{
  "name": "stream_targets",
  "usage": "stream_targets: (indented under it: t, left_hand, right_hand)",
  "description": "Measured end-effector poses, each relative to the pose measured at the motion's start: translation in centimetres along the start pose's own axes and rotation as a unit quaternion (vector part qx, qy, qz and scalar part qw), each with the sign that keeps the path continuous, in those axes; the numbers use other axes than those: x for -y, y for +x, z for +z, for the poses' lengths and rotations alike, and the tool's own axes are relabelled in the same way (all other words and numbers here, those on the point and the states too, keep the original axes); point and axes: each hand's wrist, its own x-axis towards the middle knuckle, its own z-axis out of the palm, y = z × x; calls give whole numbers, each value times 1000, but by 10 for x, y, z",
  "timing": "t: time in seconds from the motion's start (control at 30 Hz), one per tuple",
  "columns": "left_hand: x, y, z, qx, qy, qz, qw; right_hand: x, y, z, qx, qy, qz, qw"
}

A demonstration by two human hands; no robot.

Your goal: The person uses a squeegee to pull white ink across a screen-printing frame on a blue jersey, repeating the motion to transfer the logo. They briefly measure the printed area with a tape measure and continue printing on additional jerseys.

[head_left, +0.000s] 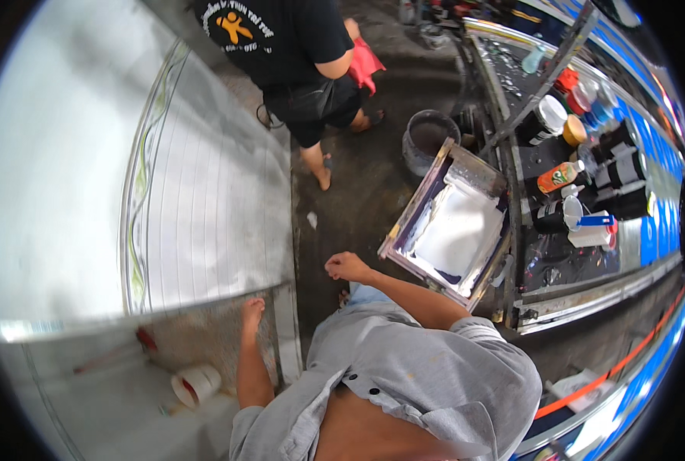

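Note:
My right hand hangs out in front of my body with its fingers loosely bent and apart, and nothing shows in it. It is above the dark floor, to the left of a framed printing screen with a white, smeared middle. My left hand is beside the edge of a white-tiled wall panel. That hand looks small and foreshortened, so how its fingers lie is unclear, and I see nothing in it. The screen leans by the workbench on my right.
Ahead, a person in black stands with a red cloth. A dark bucket stands beyond the screen. On the bench are an orange-labelled bottle, a white-lidded tub and a cup with a blue handle. A white bucket lies at lower left.

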Motion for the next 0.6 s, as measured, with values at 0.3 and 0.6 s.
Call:
stream_targets:
  t: [0.3,0.6]
  left_hand:
    - [-228,207,84,113,120,231,959]
    - [-251,316,75,278,620,210,703]
  right_hand:
    - [-3,141,-96,-251,64,139,956]
    - [120,295,-178,-268,41,60,961]
